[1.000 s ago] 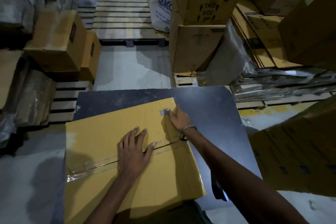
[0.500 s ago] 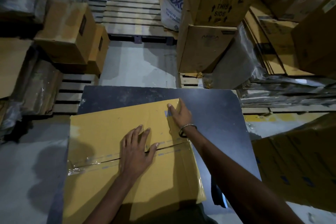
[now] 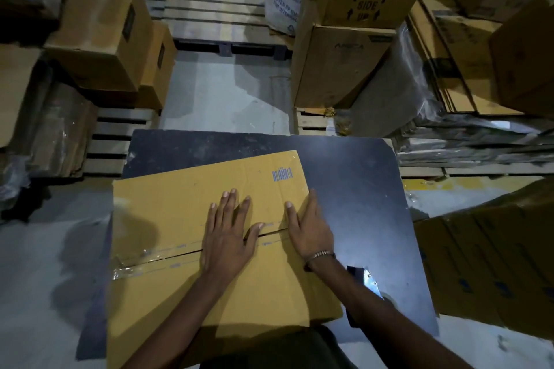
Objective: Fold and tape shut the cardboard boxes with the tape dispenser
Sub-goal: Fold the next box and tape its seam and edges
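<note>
Head view: yellow cardboard box [image 3: 186,204] flat on dark table [image 3: 359,189], flaps closed, clear tape [image 3: 144,260] along left seam. Left hand [image 3: 229,234] pressed flat, fingers spread, across seam. Right hand [image 3: 311,228] at right edge, fingers straight, gripping nothing.

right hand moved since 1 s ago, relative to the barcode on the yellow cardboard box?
Yes. The right hand has slid back toward the person along the yellow cardboard box's right edge, from beside the blue barcode to the taped flap seam.
</note>
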`<state>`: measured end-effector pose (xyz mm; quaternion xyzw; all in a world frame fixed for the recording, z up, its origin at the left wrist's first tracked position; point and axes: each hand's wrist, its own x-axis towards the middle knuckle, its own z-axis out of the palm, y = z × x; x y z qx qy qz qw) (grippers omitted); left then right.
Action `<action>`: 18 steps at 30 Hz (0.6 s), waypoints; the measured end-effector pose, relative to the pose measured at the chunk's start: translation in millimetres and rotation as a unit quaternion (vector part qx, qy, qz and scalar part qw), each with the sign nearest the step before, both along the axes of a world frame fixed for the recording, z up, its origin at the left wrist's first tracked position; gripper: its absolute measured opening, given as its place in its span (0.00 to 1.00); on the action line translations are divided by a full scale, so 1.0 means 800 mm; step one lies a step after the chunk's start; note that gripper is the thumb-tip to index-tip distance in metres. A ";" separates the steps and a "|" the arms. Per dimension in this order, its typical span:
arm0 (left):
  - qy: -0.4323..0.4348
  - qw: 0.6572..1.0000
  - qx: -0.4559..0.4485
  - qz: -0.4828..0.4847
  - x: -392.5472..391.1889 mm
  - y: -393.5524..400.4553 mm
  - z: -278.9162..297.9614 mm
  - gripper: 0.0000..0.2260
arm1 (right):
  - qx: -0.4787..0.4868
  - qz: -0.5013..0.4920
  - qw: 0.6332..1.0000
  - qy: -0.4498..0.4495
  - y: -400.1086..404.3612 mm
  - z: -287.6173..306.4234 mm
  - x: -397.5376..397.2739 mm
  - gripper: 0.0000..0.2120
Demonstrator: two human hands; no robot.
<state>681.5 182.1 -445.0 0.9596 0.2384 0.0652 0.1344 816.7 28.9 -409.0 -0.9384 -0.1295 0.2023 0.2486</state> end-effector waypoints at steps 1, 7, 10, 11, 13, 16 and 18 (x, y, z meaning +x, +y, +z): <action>0.006 1.000 0.006 0.003 0.008 -0.002 -0.001 0.31 | -0.024 0.016 0.999 -0.018 0.004 0.002 0.009 0.38; 0.031 0.998 -0.017 0.057 0.101 -0.018 0.011 0.32 | -0.089 0.078 0.990 -0.070 0.025 0.002 0.129 0.41; 0.043 0.997 -0.024 0.062 0.135 -0.030 0.015 0.35 | -0.091 0.071 0.993 -0.018 0.021 0.007 0.172 0.41; 0.043 0.997 -0.025 0.061 0.138 -0.031 0.015 0.36 | -0.081 0.071 0.994 -0.005 0.015 0.010 0.178 0.39; 0.040 0.998 -0.026 0.045 0.135 -0.029 0.014 0.40 | -0.040 0.073 0.996 0.014 -0.007 0.019 0.176 0.35; 0.036 0.998 -0.017 -0.039 0.108 -0.025 0.007 0.39 | 0.052 -0.012 0.998 0.025 -0.066 0.029 0.137 0.32; 0.038 0.995 -0.005 -0.087 0.074 -0.034 0.000 0.36 | 0.090 -0.135 0.987 -0.010 -0.119 0.022 0.095 0.35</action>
